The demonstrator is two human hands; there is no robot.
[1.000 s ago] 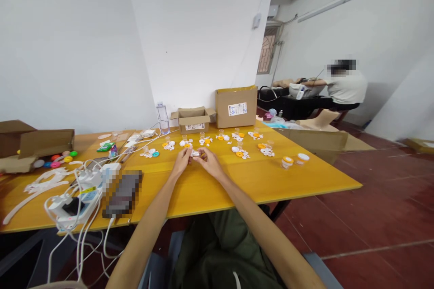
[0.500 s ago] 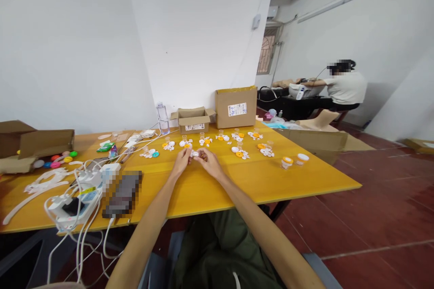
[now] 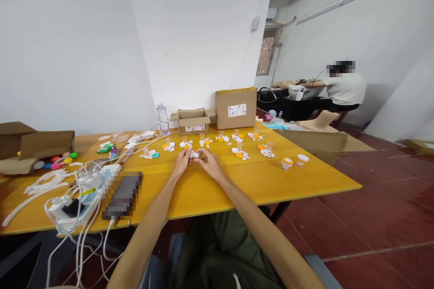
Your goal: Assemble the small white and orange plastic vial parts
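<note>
Above the table's middle, a small clear plastic jar (image 3: 194, 155) with white bits in it sits between my hands. My left hand (image 3: 182, 161) is closed, fingers wrapped round the jar's left side. From the right, my right hand (image 3: 208, 161) pinches at the jar with bent fingers; its fingertips are too small to make out fully. Beyond my hands lie several groups of small white pieces, orange or white ring lids and clear jars, such as one orange lid (image 3: 239, 155) and a teal lid (image 3: 155, 155). Two lidded jars, one orange-topped (image 3: 287, 163) and one white-topped (image 3: 302, 159), stand at right.
An open carton (image 3: 193, 127) and a taller cardboard box (image 3: 236, 110) stand by the wall, beside a water bottle (image 3: 162, 119). Left are a power strip (image 3: 84, 205) with tangled cables, a phone-like device (image 3: 124, 195) and colourful balls (image 3: 56, 165). Another person (image 3: 347, 86) sits far right.
My hands stay in nearly the same place. The jar between them has turned slightly, and my right fingers have shifted a little at it.
</note>
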